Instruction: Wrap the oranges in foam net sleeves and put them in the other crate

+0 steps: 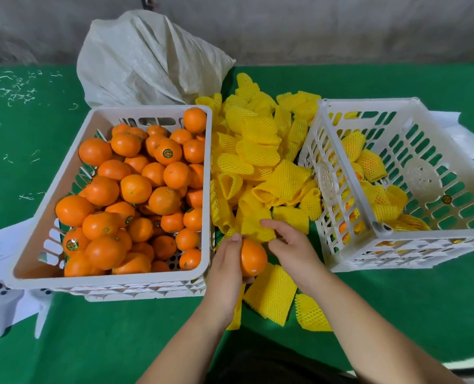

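- Sitting at lower centre of the frame, the orange (pixel 253 257) is firm, smooth, likely slippery; cup it round its middle.
- Left hand (pixel 224 268) clasps it.
- Right hand (pixel 291 245) pinches a soft, stretchy foam sleeve (pixel 254 224); take its rim.
- Crate (pixel 338 217) at right.

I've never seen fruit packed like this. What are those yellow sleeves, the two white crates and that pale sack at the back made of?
The yellow sleeves look like soft foam netting: matte, open diamond mesh, easily squashed. The left crate and right crate seem to be rigid moulded plastic, smooth, with slotted walls. The sack appears to be woven plastic fabric, judging by its fine weave and stiff creases, though that is less certain.
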